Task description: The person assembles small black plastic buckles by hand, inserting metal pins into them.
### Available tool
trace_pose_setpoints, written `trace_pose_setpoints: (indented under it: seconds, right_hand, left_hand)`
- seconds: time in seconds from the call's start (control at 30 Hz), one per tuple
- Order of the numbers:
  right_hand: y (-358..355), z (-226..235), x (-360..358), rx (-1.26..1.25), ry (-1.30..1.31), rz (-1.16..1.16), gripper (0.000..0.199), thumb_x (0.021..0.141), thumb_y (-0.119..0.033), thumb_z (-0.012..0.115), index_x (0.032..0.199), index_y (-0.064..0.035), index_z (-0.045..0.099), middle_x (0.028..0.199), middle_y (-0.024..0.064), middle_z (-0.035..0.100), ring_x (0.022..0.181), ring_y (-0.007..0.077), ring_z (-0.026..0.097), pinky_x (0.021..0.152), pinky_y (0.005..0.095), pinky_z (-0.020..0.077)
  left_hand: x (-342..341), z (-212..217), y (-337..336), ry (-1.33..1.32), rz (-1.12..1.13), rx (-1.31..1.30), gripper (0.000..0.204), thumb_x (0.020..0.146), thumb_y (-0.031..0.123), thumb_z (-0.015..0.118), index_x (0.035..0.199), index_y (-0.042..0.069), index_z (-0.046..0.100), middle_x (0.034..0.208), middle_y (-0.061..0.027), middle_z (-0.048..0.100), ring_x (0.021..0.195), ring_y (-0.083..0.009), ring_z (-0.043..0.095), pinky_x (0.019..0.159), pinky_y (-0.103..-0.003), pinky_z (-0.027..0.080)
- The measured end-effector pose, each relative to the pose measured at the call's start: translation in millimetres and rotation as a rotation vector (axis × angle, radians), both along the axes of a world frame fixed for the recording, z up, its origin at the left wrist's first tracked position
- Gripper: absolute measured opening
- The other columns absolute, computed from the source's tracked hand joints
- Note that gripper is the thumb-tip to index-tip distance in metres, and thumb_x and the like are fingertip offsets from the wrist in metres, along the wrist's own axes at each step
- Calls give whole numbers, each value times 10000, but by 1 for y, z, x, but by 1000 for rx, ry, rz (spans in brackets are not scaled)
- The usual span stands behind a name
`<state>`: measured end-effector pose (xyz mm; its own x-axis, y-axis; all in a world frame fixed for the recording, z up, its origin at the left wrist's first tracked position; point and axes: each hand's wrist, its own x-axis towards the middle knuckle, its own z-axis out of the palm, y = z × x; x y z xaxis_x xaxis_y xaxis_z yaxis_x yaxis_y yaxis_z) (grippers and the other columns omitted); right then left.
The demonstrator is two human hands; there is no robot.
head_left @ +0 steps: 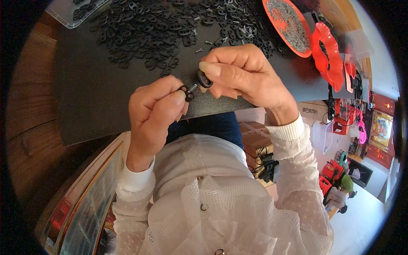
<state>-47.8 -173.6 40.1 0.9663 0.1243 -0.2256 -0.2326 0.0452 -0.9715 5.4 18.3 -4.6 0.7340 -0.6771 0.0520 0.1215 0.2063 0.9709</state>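
Between the thumb and fingers of my left hand (151, 110) is a small black cord lock plunger (187, 94) with round holes. A thin silver spring (193, 87) sticks out of it toward the right. My right hand (248, 76) pinches a black oval cord lock shell (205, 79), tilted toward the spring. Both hands are close together above the table's near edge, and the spring's tip is near the shell; whether they touch I cannot tell. Beyond the hands lies a wide pile of black cord lock parts (144, 34), with loose springs (199, 50) among them.
The dark table mat (89, 102) stretches under the hands. A red plate of springs (309, 54) sits far right, beside a wavy red dish (335, 72). A clear plastic tray (70, 24) with black parts stands far left. Cardboard boxes (250, 140) are below the table; people are in the background.
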Motion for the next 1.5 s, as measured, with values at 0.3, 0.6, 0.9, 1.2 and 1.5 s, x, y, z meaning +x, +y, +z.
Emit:
trace_pose_setpoints:
  seconds: [0.3,0.6,0.9,1.2,1.5]
  right_hand:
    - [-6,-1,4,-90,-16,36,229,928,-175,563,825,17,633,596,1,564,465,12,372,421,194,270]
    - [-4,1,6,-169,-55,84,211,906,-172,581,788,-4,628,579,-19,541,479,-3,384,428,188,271]
    - [18,-10,8,-348,-148,136,169,919,-106,581,804,15,609,644,-36,519,621,21,454,533,200,363]
    - [38,-17,-6,-266,-305,-96,172,906,-36,594,1069,21,592,782,-4,591,672,29,530,570,175,421]
    - [39,-25,-7,-373,-497,-176,112,870,-95,642,892,9,607,685,41,582,597,99,549,517,265,429]
  left_hand:
    - [4,2,-2,23,-55,0,189,831,62,492,657,-11,485,530,29,390,489,-39,341,447,-250,255]
    - [5,3,-2,-45,-53,40,172,810,63,499,654,-6,476,527,20,379,475,-51,343,442,-262,258]
    - [2,3,3,28,33,-6,185,818,92,485,679,-19,537,547,-12,491,466,-56,407,440,-240,308]
    - [2,-7,7,116,120,-82,198,831,126,484,747,-28,575,579,-36,527,464,-64,418,435,-212,303]
    - [1,-4,2,142,111,-201,256,826,171,460,725,-47,547,544,-47,480,456,-87,409,433,-232,304]
